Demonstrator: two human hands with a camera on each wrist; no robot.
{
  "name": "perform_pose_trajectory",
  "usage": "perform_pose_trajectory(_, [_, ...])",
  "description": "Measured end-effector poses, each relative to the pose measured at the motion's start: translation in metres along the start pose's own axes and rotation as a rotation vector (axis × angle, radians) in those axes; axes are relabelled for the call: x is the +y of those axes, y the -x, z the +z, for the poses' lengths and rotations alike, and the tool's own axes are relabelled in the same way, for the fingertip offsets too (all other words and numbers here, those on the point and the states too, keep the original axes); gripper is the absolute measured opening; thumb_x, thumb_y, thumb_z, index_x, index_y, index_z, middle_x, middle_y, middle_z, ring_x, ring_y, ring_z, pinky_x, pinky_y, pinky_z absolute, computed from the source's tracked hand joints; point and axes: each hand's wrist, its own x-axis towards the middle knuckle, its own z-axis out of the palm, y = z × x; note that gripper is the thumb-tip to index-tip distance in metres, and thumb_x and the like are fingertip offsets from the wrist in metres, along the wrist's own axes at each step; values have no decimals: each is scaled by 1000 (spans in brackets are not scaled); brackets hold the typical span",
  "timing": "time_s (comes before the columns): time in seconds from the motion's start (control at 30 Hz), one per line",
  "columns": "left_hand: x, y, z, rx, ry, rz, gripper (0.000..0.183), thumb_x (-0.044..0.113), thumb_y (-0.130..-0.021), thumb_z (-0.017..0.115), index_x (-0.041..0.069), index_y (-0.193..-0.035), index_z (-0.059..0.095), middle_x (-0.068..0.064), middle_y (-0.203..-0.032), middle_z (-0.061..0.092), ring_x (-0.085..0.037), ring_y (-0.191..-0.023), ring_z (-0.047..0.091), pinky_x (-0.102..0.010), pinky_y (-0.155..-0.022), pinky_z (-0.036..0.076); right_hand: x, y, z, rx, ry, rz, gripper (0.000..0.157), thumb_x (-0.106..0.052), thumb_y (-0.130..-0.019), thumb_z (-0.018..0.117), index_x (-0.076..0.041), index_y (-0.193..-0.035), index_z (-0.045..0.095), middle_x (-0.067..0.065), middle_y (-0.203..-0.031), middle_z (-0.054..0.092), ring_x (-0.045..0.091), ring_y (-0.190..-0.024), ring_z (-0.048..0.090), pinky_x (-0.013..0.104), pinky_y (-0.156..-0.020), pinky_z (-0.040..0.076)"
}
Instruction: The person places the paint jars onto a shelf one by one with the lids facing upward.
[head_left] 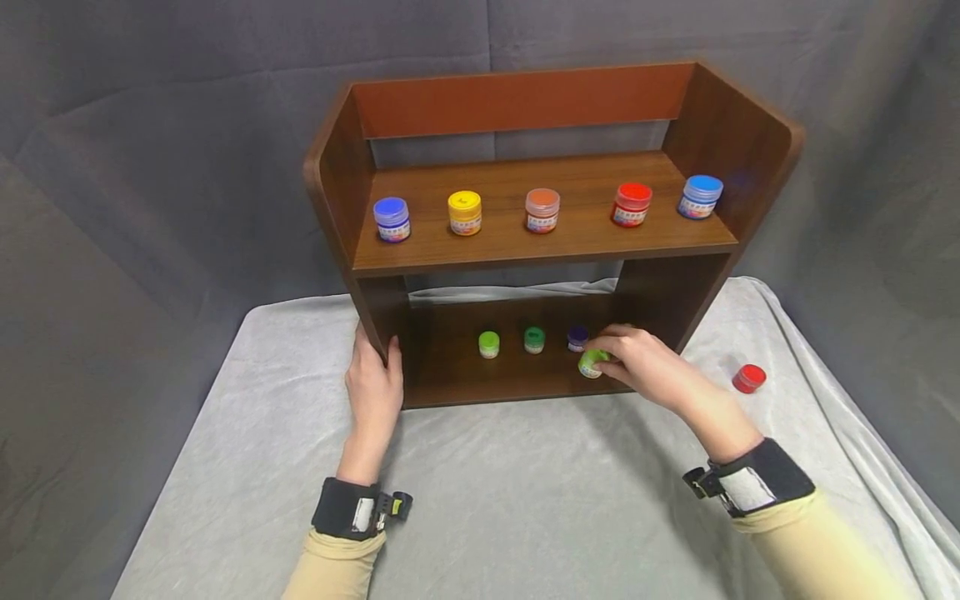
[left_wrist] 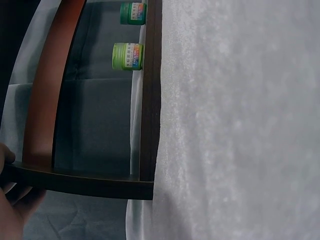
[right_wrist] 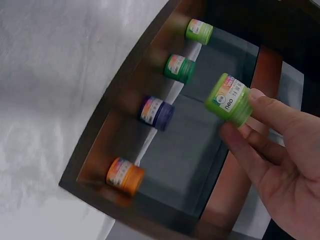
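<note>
My left hand point(head_left: 371, 392) grips the left side panel of a dark brown wooden shelf point(head_left: 442, 258), thumb on the inner face and fingers outside. Between thumb and fingertips, my right hand point(head_left: 648, 362) pinches a light green paint jar point(right_wrist: 229, 99), held tilted in front of the lower level's right part. On that lower board stand another light green jar point(head_left: 489, 345), a dark green jar point(head_left: 534, 341) and a purple jar point(head_left: 577, 338). The right wrist view also shows an orange jar point(right_wrist: 125, 175) at the end of this row; my right hand hides it in the head view.
Along the upper board stand a violet-blue jar point(head_left: 392, 219), a yellow jar point(head_left: 465, 213), an orange-brown jar point(head_left: 542, 210), a red jar point(head_left: 632, 205) and a blue jar point(head_left: 701, 197). Another red jar point(head_left: 749, 378) sits on the grey cloth point(head_left: 510, 492), right of the shelf.
</note>
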Motion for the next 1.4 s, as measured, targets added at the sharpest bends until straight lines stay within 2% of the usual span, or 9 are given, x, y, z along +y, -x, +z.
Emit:
perform_pose_trajectory(0.57, [1,0,0,2,0,-1,53,18,-97,57,-6,-141,42,-30,-123,62,-48,-103,63,-61,-78,50,-20,-27,31,90,-18,32,30,-5,-80,76,1,-109,72,16,-103,69,28,-94,67,44,-82,55])
perform_pose_trajectory(0.97, [1,0,0,-8,11,-9,54,18,-97,57,-4,-143,41,-30,-126,60,-48,-106,62,-61,-81,50,-35,-43,56,113,-39,52,32,-4,-83,73,1,-114,71,19,-111,67,31,-100,66,42,-82,55])
perform_pose_trajectory(1.4, [2,0,-2,-9,7,-4,52,16,-96,57,-4,-142,41,-30,-124,61,-48,-103,63,-61,-78,49,-51,-58,82,148,-70,52,27,-6,-86,71,0,-112,71,15,-109,69,29,-101,67,42,-83,55])
